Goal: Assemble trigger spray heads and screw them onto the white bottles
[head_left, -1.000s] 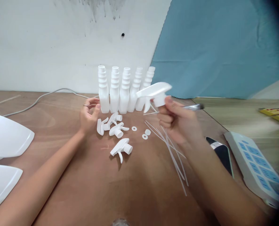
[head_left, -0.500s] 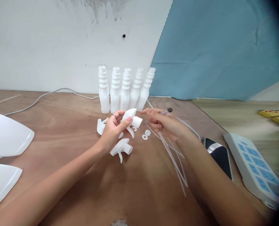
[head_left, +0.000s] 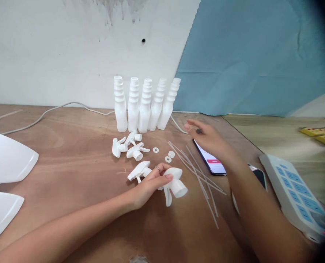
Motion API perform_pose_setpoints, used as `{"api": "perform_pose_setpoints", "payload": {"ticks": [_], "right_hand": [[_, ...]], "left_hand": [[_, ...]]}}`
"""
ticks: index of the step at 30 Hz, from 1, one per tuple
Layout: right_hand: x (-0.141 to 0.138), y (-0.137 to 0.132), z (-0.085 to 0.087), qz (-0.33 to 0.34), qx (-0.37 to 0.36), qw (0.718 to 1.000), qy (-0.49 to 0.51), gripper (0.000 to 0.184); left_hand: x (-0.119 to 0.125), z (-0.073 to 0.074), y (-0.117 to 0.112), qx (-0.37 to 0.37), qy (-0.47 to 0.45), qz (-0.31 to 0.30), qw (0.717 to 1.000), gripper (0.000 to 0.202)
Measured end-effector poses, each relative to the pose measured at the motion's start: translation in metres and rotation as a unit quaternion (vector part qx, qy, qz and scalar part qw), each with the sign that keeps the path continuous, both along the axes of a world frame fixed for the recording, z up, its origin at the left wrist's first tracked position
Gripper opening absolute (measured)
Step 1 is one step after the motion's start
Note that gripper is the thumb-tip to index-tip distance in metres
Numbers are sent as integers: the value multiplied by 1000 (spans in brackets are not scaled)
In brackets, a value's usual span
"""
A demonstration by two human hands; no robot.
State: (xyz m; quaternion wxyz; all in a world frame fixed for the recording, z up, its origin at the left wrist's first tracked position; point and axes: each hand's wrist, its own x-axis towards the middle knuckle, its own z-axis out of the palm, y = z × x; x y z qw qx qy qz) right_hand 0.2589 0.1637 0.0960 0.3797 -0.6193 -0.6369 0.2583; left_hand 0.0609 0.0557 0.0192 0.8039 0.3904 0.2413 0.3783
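Note:
My left hand (head_left: 152, 184) grips a white trigger spray head (head_left: 176, 182) low over the table, its round collar facing right. Just behind that hand lies another spray head (head_left: 139, 171), and several more (head_left: 136, 149) sit in a cluster farther back. My right hand (head_left: 206, 136) is closed around a slim tool with a dark round end (head_left: 199, 130); most of it is hidden in the fist. Below this hand lies a phone (head_left: 213, 160) with a lit screen. Thin clear tubes (head_left: 199, 175) and small white washers (head_left: 170, 156) lie between the hands.
Several white bottles (head_left: 144, 106) stand uncapped in a row near the wall. A power strip (head_left: 294, 193) and a second dark device (head_left: 258, 177) lie at the right. Large white curved panels (head_left: 8, 159) occupy the left edge, and a grey cable (head_left: 55, 109) runs along the back.
My left hand has moved toward me and right with the spray head, turning its collar. My right hand has moved right and away, with the tool still in it. The lit phone now shows.

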Motion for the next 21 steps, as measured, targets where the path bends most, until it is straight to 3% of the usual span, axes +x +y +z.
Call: {"api": "perform_pose_setpoints", "payload": {"ticks": [5,9,13,16,19,21], "right_hand": [[-21,-33,3,94,-7,977,192,52],[-34,-72,-24,182,3,918,353,57],[-39,-100,-43,184,103,890,404,43],[-37,-109,-45,193,148,899,364,34],[-33,-110,-49,211,187,939,196,24],[-31,-108,-52,230,257,935,84,17]], "left_hand": [[-9,-9,6,19,22,43,999,40],[-17,-9,9,0,28,84,996,39],[-21,-12,11,0,3,105,994,37],[-20,-16,12,-9,-1,118,993,38],[-19,-16,11,-17,17,125,992,37],[-19,-13,10,-26,24,130,991,36]]}}
